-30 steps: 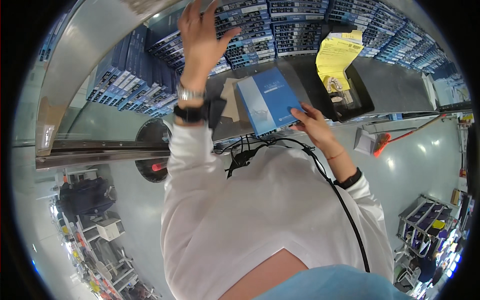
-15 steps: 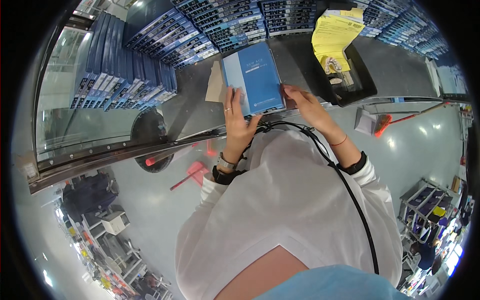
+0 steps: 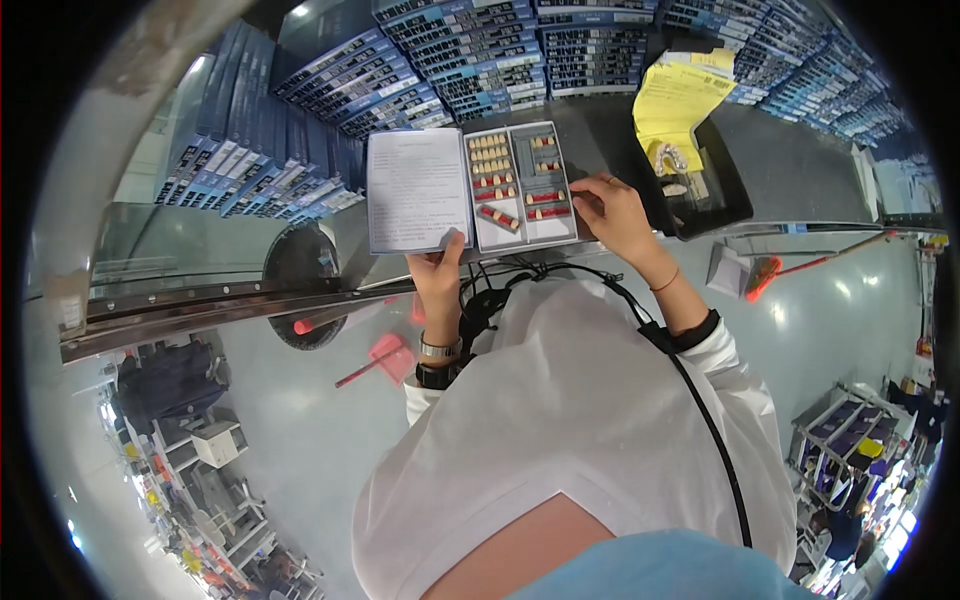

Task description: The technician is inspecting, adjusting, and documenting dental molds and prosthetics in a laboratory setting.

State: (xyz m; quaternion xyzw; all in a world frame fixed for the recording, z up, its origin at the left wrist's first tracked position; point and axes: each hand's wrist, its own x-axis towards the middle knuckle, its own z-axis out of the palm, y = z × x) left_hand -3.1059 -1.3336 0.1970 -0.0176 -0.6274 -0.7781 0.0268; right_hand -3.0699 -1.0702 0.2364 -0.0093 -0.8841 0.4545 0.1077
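An opened blue box of artificial teeth lies at the bench's front edge. Its tray carries rows of cream teeth and short red strips with teeth on them; one strip lies askew. The lid, lined with a printed white sheet, is folded out to the left. My left hand grips the lid's lower right corner, thumb on top, the other fingers partly hidden underneath. At the box's right edge, my right hand has its thumb and bent fingers closed against the side.
Stacks of similar blue boxes line the back and left. Right of my right hand, a black tray holds a dental model and a yellow paper slip. A black round bin and a pink dustpan are below the bench.
The blue box has been opened, its lid swung out to the left, exposing the teeth. My left hand moved left and down with the lid; my right hand stays by the right edge.
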